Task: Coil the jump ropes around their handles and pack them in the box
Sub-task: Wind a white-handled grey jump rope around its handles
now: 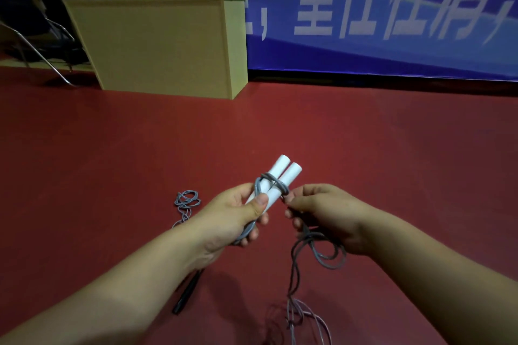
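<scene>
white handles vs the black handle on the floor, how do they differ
The white handles are a pair held side by side in the left hand; the black handle lies on the red floor. Grey rope loops around the white handles; none wraps the black handle. Both are slim cylinders.

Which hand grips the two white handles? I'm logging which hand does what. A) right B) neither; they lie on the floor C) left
C: the left hand wraps the white handles, while the right hand pinches the grey rope beside them.
</scene>
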